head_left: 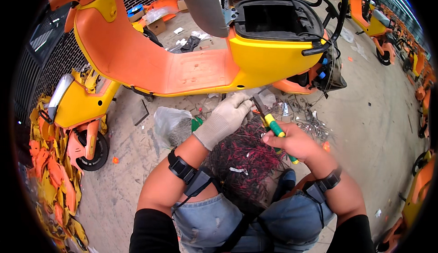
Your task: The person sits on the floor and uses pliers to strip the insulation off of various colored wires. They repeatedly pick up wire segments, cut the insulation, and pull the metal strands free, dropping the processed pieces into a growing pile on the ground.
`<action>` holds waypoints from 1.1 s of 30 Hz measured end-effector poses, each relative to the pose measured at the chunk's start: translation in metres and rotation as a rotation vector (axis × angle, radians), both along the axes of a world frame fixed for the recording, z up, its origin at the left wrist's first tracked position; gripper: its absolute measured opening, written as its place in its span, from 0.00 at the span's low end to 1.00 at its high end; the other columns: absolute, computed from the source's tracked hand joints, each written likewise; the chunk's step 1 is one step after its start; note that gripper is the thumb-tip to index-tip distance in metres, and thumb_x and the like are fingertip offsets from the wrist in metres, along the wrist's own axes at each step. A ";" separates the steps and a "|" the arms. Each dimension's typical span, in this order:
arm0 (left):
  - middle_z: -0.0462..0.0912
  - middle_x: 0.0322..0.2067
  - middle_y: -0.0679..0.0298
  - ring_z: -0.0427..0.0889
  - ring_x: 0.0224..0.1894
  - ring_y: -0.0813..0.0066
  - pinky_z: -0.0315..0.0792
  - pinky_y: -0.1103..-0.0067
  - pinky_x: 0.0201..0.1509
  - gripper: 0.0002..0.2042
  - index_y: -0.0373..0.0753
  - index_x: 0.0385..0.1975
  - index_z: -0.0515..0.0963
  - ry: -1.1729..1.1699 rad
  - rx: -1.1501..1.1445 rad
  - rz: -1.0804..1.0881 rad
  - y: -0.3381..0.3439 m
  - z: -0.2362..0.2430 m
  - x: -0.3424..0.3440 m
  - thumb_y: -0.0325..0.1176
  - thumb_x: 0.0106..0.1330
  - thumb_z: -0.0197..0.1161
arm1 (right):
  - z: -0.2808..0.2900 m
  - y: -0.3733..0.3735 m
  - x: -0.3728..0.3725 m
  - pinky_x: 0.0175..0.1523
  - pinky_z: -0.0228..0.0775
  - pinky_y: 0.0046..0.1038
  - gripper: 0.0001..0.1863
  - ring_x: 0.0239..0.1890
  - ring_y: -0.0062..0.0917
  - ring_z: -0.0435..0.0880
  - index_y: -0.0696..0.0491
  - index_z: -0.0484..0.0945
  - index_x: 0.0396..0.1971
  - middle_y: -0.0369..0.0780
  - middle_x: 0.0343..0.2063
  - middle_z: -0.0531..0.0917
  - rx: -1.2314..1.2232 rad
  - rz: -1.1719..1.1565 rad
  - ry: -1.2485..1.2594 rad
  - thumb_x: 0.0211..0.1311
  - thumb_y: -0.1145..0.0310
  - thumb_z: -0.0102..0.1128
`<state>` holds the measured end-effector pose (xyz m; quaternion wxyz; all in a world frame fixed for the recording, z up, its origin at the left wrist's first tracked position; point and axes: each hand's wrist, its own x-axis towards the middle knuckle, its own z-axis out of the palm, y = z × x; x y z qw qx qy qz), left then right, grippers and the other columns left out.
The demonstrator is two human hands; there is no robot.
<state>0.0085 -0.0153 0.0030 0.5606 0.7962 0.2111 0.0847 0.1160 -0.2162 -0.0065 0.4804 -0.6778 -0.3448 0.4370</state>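
Note:
My bare right hand (pixel 294 140) grips a pair of pliers (pixel 273 124) with green and yellow handles. Their dark jaws point up and left, close to the fingertips of my left hand (pixel 230 115). That hand wears a pale knit glove, and its fingers are curled together; whatever they hold is hidden. Both hands are low, just in front of the lower edge of a yellow and orange scooter (pixel 273 59). Below them lies a heap of thin black and dark red strands (pixel 244 155).
The scooter's seat is tipped up over an open black storage box (pixel 273 18). A clear plastic bag (pixel 171 123) lies left of the heap. Another scooter body (pixel 84 100) stands at left, beside piled orange and yellow panels (pixel 57 180). More scooters (pixel 369 13) line the right side.

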 end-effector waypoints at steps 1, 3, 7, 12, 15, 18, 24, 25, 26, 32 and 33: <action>0.80 0.27 0.62 0.79 0.25 0.76 0.74 0.77 0.32 0.11 0.32 0.41 0.77 0.004 0.001 0.001 -0.001 0.000 0.000 0.35 0.73 0.53 | -0.002 0.001 0.000 0.47 0.67 0.26 0.10 0.39 0.21 0.77 0.59 0.83 0.34 0.35 0.34 0.78 0.020 0.003 -0.028 0.60 0.67 0.69; 0.80 0.28 0.60 0.80 0.27 0.72 0.74 0.74 0.35 0.11 0.32 0.40 0.78 -0.008 0.109 -0.060 -0.001 0.001 -0.002 0.35 0.72 0.54 | 0.000 0.003 0.000 0.46 0.67 0.26 0.10 0.39 0.21 0.77 0.59 0.83 0.33 0.36 0.35 0.78 0.019 -0.002 0.005 0.60 0.67 0.68; 0.81 0.31 0.55 0.81 0.35 0.62 0.73 0.68 0.42 0.11 0.32 0.38 0.79 -0.068 0.231 -0.144 0.000 -0.003 -0.003 0.35 0.69 0.56 | 0.002 0.003 0.001 0.46 0.67 0.26 0.10 0.39 0.21 0.77 0.59 0.82 0.33 0.36 0.35 0.77 0.011 0.006 0.001 0.61 0.67 0.68; 0.78 0.23 0.64 0.78 0.27 0.78 0.73 0.77 0.33 0.12 0.33 0.39 0.78 -0.046 0.319 -0.173 0.002 -0.005 -0.004 0.35 0.72 0.52 | -0.003 0.004 0.001 0.46 0.67 0.27 0.11 0.38 0.23 0.76 0.60 0.81 0.30 0.37 0.34 0.75 0.036 0.028 -0.079 0.60 0.66 0.68; 0.78 0.23 0.64 0.77 0.26 0.77 0.73 0.77 0.32 0.12 0.33 0.39 0.78 -0.031 0.317 -0.166 0.002 -0.003 -0.005 0.36 0.72 0.52 | -0.005 0.004 0.003 0.50 0.68 0.26 0.11 0.41 0.24 0.76 0.60 0.81 0.31 0.38 0.40 0.77 0.043 0.057 -0.129 0.61 0.67 0.68; 0.80 0.28 0.56 0.80 0.32 0.64 0.74 0.71 0.39 0.12 0.33 0.40 0.78 0.031 0.277 -0.157 -0.001 0.005 -0.006 0.36 0.70 0.53 | -0.006 0.003 0.002 0.50 0.68 0.28 0.11 0.41 0.27 0.77 0.60 0.81 0.30 0.39 0.38 0.77 0.068 0.051 -0.166 0.60 0.66 0.68; 0.75 0.22 0.69 0.74 0.24 0.82 0.69 0.81 0.29 0.12 0.36 0.38 0.77 0.049 0.019 -0.158 -0.002 0.004 -0.006 0.37 0.74 0.50 | -0.002 0.003 0.000 0.52 0.69 0.26 0.11 0.45 0.25 0.78 0.60 0.82 0.34 0.40 0.45 0.78 0.063 0.069 -0.172 0.61 0.67 0.68; 0.75 0.22 0.69 0.74 0.24 0.83 0.69 0.82 0.29 0.12 0.36 0.38 0.77 0.038 0.012 -0.166 -0.001 0.003 -0.006 0.37 0.74 0.50 | -0.003 0.003 0.002 0.52 0.69 0.24 0.11 0.46 0.22 0.78 0.61 0.82 0.36 0.40 0.49 0.78 0.055 0.084 -0.185 0.61 0.68 0.67; 0.75 0.22 0.69 0.73 0.24 0.83 0.69 0.82 0.29 0.12 0.36 0.37 0.77 0.033 0.040 -0.173 -0.001 0.003 -0.006 0.37 0.75 0.50 | -0.003 0.003 0.003 0.51 0.70 0.24 0.11 0.45 0.22 0.78 0.61 0.82 0.37 0.39 0.48 0.79 0.062 0.090 -0.176 0.62 0.68 0.67; 0.74 0.22 0.69 0.73 0.24 0.83 0.68 0.83 0.28 0.13 0.36 0.36 0.77 0.032 0.039 -0.189 -0.001 0.007 -0.008 0.37 0.75 0.50 | 0.001 0.002 0.002 0.49 0.71 0.23 0.11 0.39 0.20 0.81 0.61 0.82 0.39 0.37 0.39 0.83 0.016 0.053 -0.058 0.63 0.69 0.64; 0.75 0.22 0.69 0.74 0.24 0.83 0.69 0.83 0.28 0.13 0.35 0.36 0.77 0.043 -0.023 -0.194 0.000 0.009 -0.009 0.37 0.75 0.50 | 0.001 0.002 0.001 0.48 0.72 0.24 0.11 0.38 0.21 0.81 0.61 0.82 0.36 0.39 0.36 0.84 0.014 0.026 -0.030 0.62 0.67 0.65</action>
